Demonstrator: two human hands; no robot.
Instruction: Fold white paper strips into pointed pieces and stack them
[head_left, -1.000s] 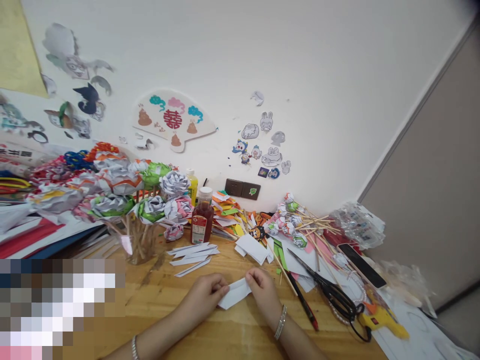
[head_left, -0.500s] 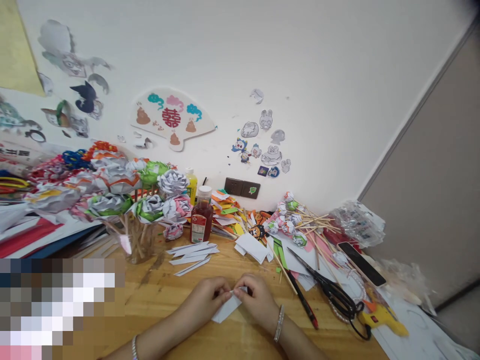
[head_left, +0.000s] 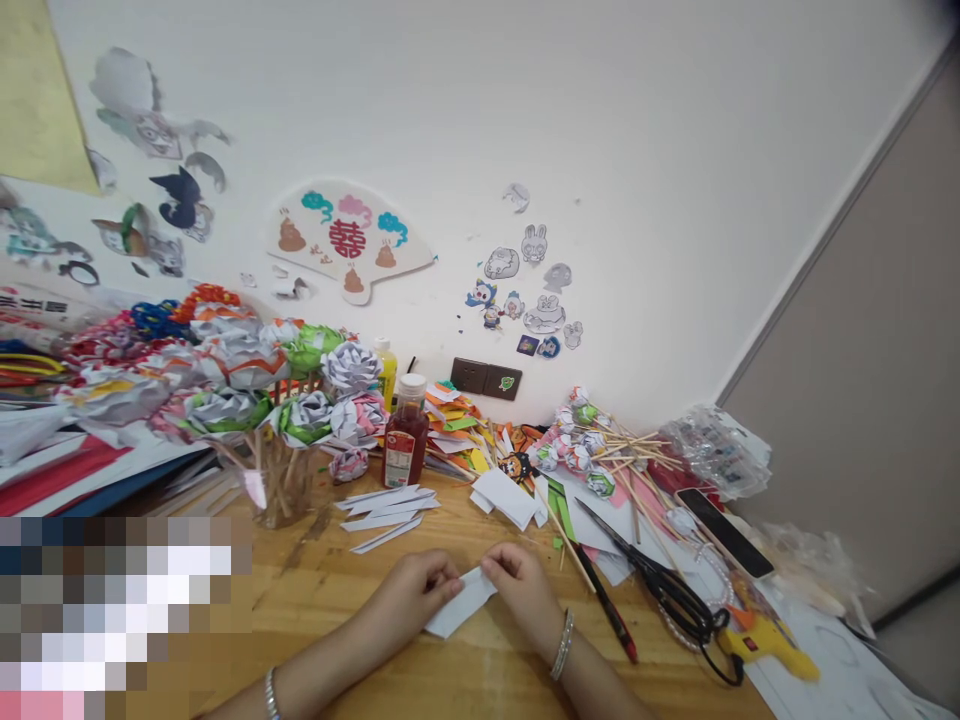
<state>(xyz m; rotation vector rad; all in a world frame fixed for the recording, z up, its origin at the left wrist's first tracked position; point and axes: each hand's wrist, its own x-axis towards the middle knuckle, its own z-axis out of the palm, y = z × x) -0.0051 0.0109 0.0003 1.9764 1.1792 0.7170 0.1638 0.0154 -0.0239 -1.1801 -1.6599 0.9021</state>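
Observation:
A small piece of white paper (head_left: pixel 463 603) is held between my two hands, just above the wooden table (head_left: pixel 352 665). My left hand (head_left: pixel 420 592) pinches its upper left edge between thumb and fingers. At the upper right corner, my right hand (head_left: pixel 521 588) grips the paper the same way. Beyond my left hand lie several folded white paper strips (head_left: pixel 390 512). A stack of white paper pieces (head_left: pixel 506 497) sits beyond my right hand.
Paper flowers on sticks stand in a clear jar (head_left: pixel 281 490) at left, beside a red-brown sauce bottle (head_left: pixel 405 435). To the right lie black scissors (head_left: pixel 667 585), a black pen (head_left: pixel 611 605), a phone (head_left: pixel 724 530) and a yellow glue gun (head_left: pixel 772 642).
My right hand has shifted right along the paper, away from my left hand's fingertips. More of the paper's upper edge shows between them. The whole view has shifted slightly.

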